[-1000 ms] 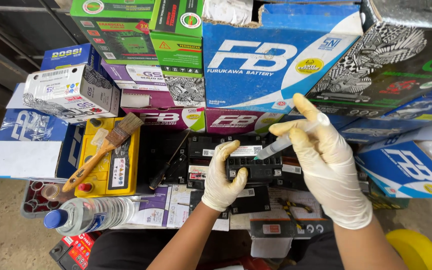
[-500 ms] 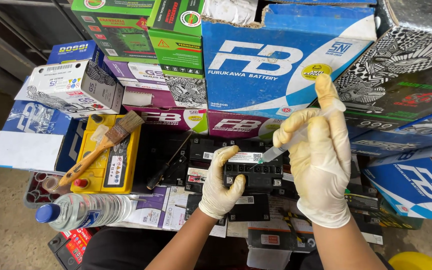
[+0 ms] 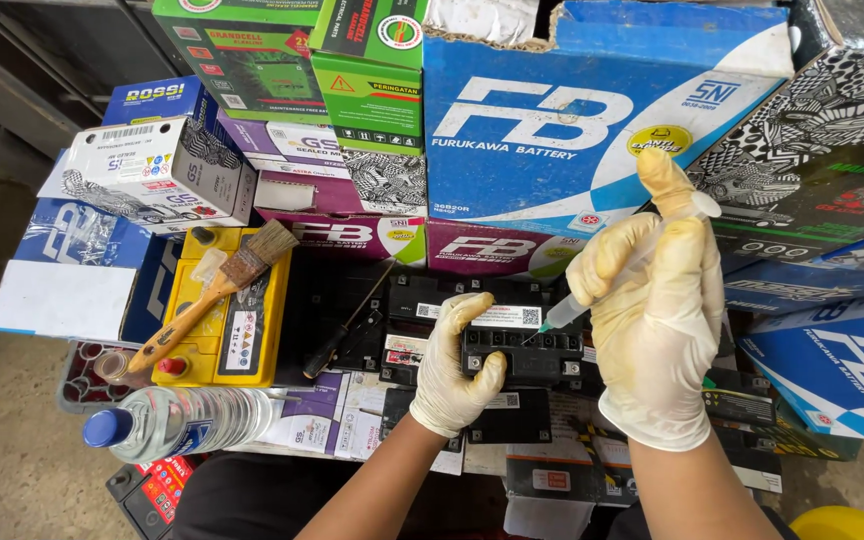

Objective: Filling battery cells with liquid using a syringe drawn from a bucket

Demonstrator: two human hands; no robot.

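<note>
Matt black plastic battery (image 3: 512, 352); wooden-handled brush (image 3: 214, 292); glossy cardboard boxes (image 3: 552, 130).

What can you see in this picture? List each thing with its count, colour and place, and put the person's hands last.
small battery: one, black, centre, steadied by the left hand
syringe: one, clear, tip down at the battery top
large battery: one, yellow, left of centre
paintbrush: one, wooden handle, lying on the yellow battery
screwdriver: one, black handle, between the two batteries
water bottle: one, clear with blue cap, lower left, on its side
cartons: many, blue, green, purple, white, stacked behind
left hand: gloved, cream, grip on the small battery
right hand: gloved, cream, grip on the syringe
</note>
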